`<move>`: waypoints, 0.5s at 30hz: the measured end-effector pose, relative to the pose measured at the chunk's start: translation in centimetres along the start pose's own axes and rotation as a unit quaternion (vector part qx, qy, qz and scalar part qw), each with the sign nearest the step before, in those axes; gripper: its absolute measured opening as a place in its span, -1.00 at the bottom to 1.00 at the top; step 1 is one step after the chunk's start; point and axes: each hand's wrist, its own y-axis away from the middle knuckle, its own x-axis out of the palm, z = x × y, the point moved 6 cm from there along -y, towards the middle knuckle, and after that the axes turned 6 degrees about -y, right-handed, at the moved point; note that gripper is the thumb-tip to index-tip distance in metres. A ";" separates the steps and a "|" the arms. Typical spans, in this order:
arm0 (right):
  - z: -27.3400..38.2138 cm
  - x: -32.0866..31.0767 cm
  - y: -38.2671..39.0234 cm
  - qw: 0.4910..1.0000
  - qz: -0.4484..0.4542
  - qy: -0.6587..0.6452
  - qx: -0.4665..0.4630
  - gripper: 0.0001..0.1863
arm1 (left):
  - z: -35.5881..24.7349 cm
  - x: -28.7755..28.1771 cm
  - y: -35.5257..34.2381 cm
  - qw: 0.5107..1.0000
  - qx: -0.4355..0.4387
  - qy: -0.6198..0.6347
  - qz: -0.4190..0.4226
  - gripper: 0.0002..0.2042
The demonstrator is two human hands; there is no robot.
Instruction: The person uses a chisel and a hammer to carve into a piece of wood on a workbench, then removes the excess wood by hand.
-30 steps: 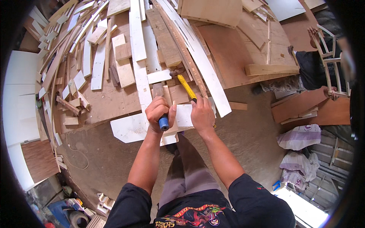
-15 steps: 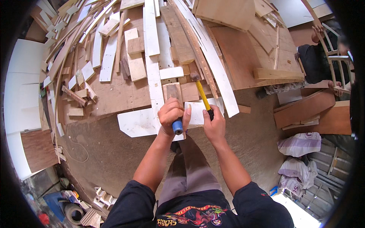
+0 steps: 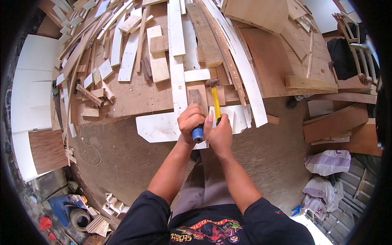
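Note:
My left hand (image 3: 190,122) is wrapped round a tool with a blue, round-ended handle (image 3: 197,134). The blue end points back toward me; a dull grey-brown flat part (image 3: 194,96) shows beyond my fist, and its exact kind is unclear. Close beside it, my right hand (image 3: 221,134) grips a hammer (image 3: 215,100) by its yellow and black handle. The hammer's rusty head points away, over small wood pieces at the near edge of the worktable. Under both hands lie white boards (image 3: 158,127) and a pale wood piece.
Wood strips and offcuts cover the worktable (image 3: 122,98). A large plywood box or panel (image 3: 255,14) stands at the far right. Another person handles a wooden frame (image 3: 361,47) at the right. White sacks (image 3: 327,162) and brown boards (image 3: 335,122) lie right; a cord (image 3: 98,157) runs along the floor left.
My right hand and the hammer have come closer to my left hand, and the hammer stands more upright in view. The whole scene has shifted slightly right as my head turned.

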 end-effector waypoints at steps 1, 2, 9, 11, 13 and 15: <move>-0.2 0.4 -0.3 1.000 -0.006 0.006 -0.003 -0.36 | 0.1 0.1 -0.1 1.000 0.000 0.000 -0.001 -0.71; -0.3 0.5 -0.5 1.000 -0.012 0.011 -0.006 -0.36 | 0.2 0.2 -0.2 1.000 -0.003 0.000 0.005 -0.71; 0.7 0.1 -0.2 0.995 -0.082 0.005 -0.063 -0.31 | 0.7 0.2 -0.4 0.999 -0.017 0.006 -0.027 -0.72; -0.1 0.6 -0.6 0.999 0.005 0.009 0.032 -0.37 | 1.1 0.3 -0.3 0.999 -0.017 0.008 -0.034 -0.71; -0.4 0.5 -0.8 0.999 0.008 0.008 0.030 -0.38 | 1.1 0.6 -0.5 0.999 -0.015 0.012 -0.040 -0.71; -0.6 0.6 -0.9 0.999 0.011 0.008 0.030 -0.38 | 1.1 0.8 -0.6 0.999 -0.013 0.012 -0.046 -0.71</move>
